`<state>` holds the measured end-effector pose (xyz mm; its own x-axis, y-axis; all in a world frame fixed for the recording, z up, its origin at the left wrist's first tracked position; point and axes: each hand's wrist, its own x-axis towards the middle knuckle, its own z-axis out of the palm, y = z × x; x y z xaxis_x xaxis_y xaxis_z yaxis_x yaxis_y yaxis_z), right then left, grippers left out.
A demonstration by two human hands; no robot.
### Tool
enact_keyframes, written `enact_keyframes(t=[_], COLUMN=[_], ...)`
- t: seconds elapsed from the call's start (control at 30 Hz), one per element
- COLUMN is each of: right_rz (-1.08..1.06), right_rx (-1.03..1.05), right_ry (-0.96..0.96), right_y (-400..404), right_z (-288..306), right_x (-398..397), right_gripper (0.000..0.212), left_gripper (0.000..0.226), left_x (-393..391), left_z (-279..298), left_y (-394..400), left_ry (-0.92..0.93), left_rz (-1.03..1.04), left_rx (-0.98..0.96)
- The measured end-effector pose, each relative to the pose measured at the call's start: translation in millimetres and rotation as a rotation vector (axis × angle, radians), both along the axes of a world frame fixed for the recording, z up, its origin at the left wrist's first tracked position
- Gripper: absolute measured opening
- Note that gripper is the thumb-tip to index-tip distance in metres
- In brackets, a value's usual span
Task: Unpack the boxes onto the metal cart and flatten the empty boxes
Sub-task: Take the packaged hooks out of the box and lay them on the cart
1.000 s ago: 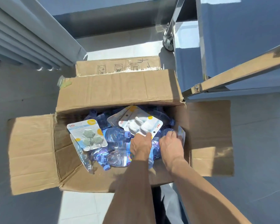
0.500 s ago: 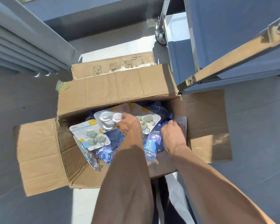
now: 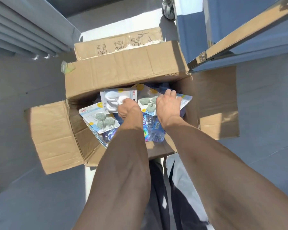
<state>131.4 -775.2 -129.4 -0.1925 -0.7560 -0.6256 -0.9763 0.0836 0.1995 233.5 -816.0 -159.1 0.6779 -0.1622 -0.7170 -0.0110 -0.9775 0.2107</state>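
An open cardboard box (image 3: 120, 73) stands on the floor below me, flaps spread. Inside lie blister packs and clear water bottles (image 3: 154, 130) with blue labels. My left hand (image 3: 126, 108) grips a blister pack of white hooks (image 3: 111, 101) near the box's middle. Just to its right, my right hand (image 3: 168, 107) holds a blister pack of green hooks (image 3: 148, 103) by its right side. A second green-hook pack (image 3: 101, 117) lies loose at the left of the box. The metal cart (image 3: 239, 35) stands at the upper right, beside the box.
A second cardboard box (image 3: 118, 44) sits behind the open one. The cart's caster wheel (image 3: 169, 9) is at the top centre. A grey ribbed panel (image 3: 23, 30) runs along the upper left. My legs stand just in front of the box.
My right hand has come up from the box's right edge and taken hold of the green-hook pack. My left hand has lifted the white-hook pack slightly. The camera has leaned closer.
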Motion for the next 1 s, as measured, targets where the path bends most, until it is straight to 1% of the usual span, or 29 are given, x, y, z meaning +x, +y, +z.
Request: enact_keyframes(t=[0.07, 0.17, 0.23, 0.3, 0.33, 0.43, 0.5, 0.53, 0.6, 0.67, 0.8, 0.9, 1.0], right_rz=[-0.081, -0.21, -0.356, -0.505, -0.54, -0.58, -0.669, -0.736, -0.891, -1.001, -1.142, -1.212, -1.227], right_rx=[-0.037, -0.038, -0.019, 0.02, 0.024, 0.035, 0.002, -0.004, -0.09, -0.185, -0.33, -0.412, -0.471], right_ry=[-0.016, -0.041, -0.052, -0.054, -0.053, -0.08, -0.104, -0.104, -0.12, -0.144, -0.155, -0.189, -0.295], right_y=[-0.7, 2.6, 6.9, 13.7, 19.3, 30.6, 29.3, 28.7, 23.3, 16.7, 16.0, 25.0, 38.1], right_z=[2.2, 12.4, 27.8, 49.4, 62.9, 116.9, 167.1, 197.6, 253.7, 313.0, 409.5, 469.2, 506.9], right_x=[1.6, 3.6, 3.0, 0.3, -1.1, -5.2, -12.6, -19.3, -34.8, -54.2, -89.5, -118.9, -147.8], right_gripper=[0.033, 0.028, 0.024, 0.024, 0.024, 0.026, 0.03, 0.031, 0.034, 0.033, 0.033, 0.033, 0.029], left_gripper=[0.041, 0.038, 0.04, 0.037, 0.036, 0.033, 0.032, 0.031, 0.028, 0.025, 0.024, 0.026, 0.025], left_x=[5.6, 23.6, 29.0, 27.2, 24.0, 6.7, -7.8, -15.4, -31.3, -50.5, -93.4, -132.0, -173.5], left_z=[21.5, 41.8, 65.1, 98.0, 115.8, 188.4, 240.9, 269.3, 322.3, 379.8, 473.6, 525.8, 560.9], left_y=[0.1, 1.5, 4.5, 9.8, 15.1, 26.3, 22.3, 19.0, 10.4, 3.7, 6.3, 18.8, 32.8], left_ry=[-0.004, -0.058, -0.085, -0.128, -0.139, -0.117, -0.098, -0.092, -0.117, -0.13, -0.167, -0.172, -0.131], left_rz=[-0.002, 0.011, -0.084, -0.244, -0.343, -0.592, -0.779, -0.897, -1.098, -1.22, -1.36, -1.384, -1.367], left_rx=[0.016, 0.035, 0.052, 0.065, 0.074, 0.118, 0.106, 0.092, 0.03, -0.058, -0.201, -0.279, -0.302])
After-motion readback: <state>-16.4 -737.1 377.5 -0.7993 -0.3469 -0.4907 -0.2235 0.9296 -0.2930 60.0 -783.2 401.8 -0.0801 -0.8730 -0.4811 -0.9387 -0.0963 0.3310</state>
